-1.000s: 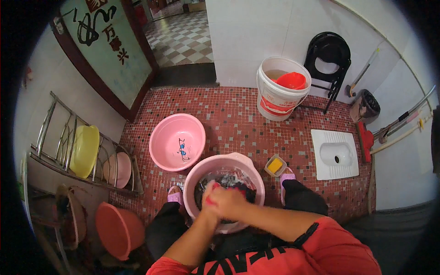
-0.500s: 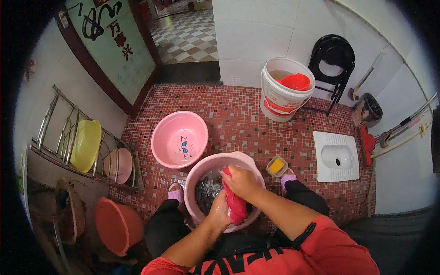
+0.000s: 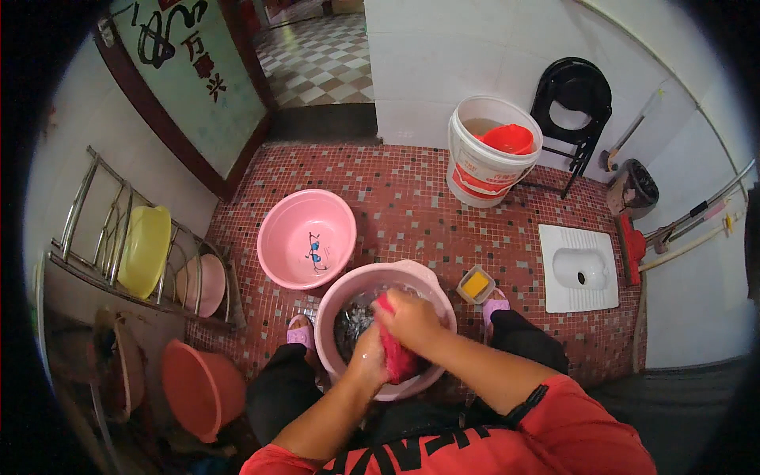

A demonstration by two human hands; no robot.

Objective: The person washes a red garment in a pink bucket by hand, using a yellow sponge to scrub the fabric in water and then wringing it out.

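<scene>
A wet red cloth [image 3: 400, 361] is bunched between my two hands, over a pale pink basin [image 3: 427, 279] that stands between my feet. My right hand [image 3: 410, 318] is closed round the cloth's far end. Lower down and to the left, my left hand [image 3: 369, 358] grips its nearer part; some of its fingers are hidden behind the cloth. Dark, glinting water [image 3: 353, 326] shows in the basin left of the cloth.
A second pink basin [image 3: 289, 237] sits ahead to the left. By my right foot is a small tub holding a yellow block [image 3: 475, 283]. Farther off are a white bucket [image 3: 483, 176], a folded black chair [image 3: 578, 99] and a squat toilet [image 3: 580, 294]. A metal rack [image 3: 107, 277] lines the left wall.
Both hands and the cloth have shifted a little left over the basin. The cloth hangs closer in and is more bunched. My grip on it stays.
</scene>
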